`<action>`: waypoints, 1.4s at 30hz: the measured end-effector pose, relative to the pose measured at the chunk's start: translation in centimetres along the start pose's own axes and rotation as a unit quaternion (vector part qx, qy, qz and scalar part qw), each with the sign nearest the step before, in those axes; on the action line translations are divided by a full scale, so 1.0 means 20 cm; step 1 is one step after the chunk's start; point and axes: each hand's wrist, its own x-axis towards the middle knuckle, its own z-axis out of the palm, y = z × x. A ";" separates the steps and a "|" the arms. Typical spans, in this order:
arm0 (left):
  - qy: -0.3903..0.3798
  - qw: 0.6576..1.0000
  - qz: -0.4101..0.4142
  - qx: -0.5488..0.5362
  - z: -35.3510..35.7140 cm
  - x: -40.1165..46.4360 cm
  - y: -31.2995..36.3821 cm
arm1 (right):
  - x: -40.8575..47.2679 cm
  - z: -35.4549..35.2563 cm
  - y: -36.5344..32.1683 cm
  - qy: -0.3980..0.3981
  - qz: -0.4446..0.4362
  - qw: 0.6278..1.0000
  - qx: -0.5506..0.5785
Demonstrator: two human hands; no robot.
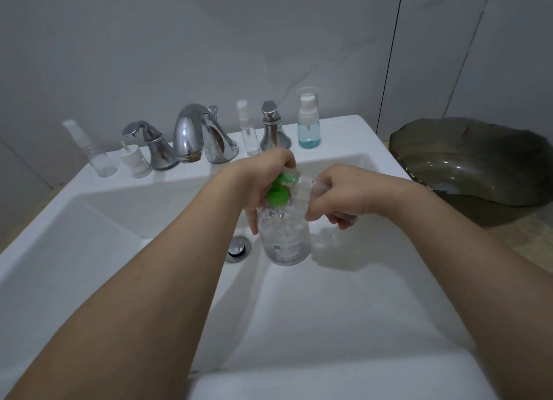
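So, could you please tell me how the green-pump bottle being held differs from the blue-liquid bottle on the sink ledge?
The green-pump bottle is held over the sink basin by the left hand, the right hand gripping a clear thing beside it; the blue-liquid bottle stands untouched on the ledge. The first has a green pump and looks colourless inside; the second has a white pump under a clear cap. Both are transparent.

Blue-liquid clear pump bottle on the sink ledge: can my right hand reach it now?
Probably not yet: the right hand grips a clear plastic piece, though nothing blocks the blue-liquid pump bottle.
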 end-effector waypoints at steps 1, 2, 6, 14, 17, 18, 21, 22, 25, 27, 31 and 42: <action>-0.016 1.000 -0.005 -0.009 -0.01 0.00 0.00 | 0.00 0.00 0.00 0.001 -0.001 1.000 0.002; -0.027 1.000 -0.008 -0.014 -0.02 0.00 0.00 | 0.00 0.00 0.00 0.001 -0.002 1.000 0.004; -0.022 1.000 -0.004 0.000 -0.02 -0.01 0.00 | 0.00 0.00 0.00 -0.001 -0.005 1.000 0.001; 0.095 0.995 0.015 0.039 0.05 0.00 -0.03 | 0.02 0.02 0.01 -0.013 0.007 1.000 -0.013; 0.103 0.994 0.019 0.035 0.06 0.00 -0.03 | 0.01 0.01 0.01 -0.014 0.010 1.000 -0.014; 0.105 0.994 0.020 0.034 0.06 0.00 -0.03 | 0.01 0.01 0.01 -0.014 0.010 1.000 -0.015; 0.108 0.993 0.021 0.032 0.06 -0.01 -0.03 | 0.01 0.01 0.01 -0.012 0.010 1.000 -0.017; 0.104 0.994 0.020 0.031 0.06 -0.01 -0.03 | 0.01 0.01 0.01 -0.012 0.008 1.000 -0.015; 0.069 0.997 0.018 0.019 0.04 -0.01 -0.03 | 0.01 0.01 0.00 -0.005 -0.002 1.000 -0.011; 0.026 1.000 0.014 0.002 0.01 -0.01 -0.02 | 0.01 0.01 0.00 0.004 -0.010 1.000 -0.007; -0.017 1.000 0.011 -0.019 -0.02 -0.03 -0.01 | 0.01 0.00 0.00 0.010 -0.015 1.000 -0.003; 0.120 0.992 0.031 0.028 0.07 -0.02 -0.03 | 0.01 0.01 0.00 -0.006 0.000 1.000 -0.017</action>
